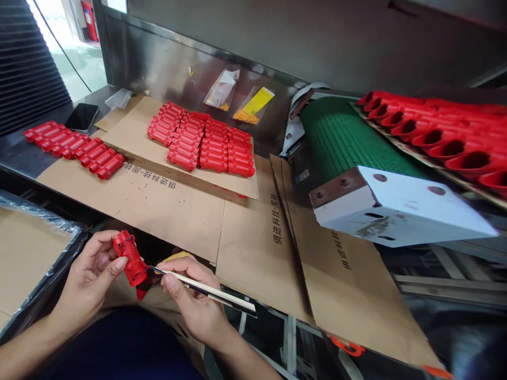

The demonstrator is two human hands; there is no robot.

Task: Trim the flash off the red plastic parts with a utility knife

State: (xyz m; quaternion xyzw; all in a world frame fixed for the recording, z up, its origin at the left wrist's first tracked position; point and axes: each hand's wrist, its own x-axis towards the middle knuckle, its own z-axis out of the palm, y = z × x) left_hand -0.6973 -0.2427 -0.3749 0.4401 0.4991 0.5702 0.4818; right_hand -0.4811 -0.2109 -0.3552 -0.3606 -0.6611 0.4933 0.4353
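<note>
Red part (130, 258) gripped in left hand (94, 266); right hand (197, 295), beside it, grasps tool (214, 291).

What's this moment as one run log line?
left hand: red part | right hand: thin tool, tip near red part | cardboard: rows of red pieces

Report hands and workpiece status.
Left hand: gripping red plastic housing. Right hand: holding slim knife-like tool, tip at housing's edge. Nothing visibly blocking either.
</note>
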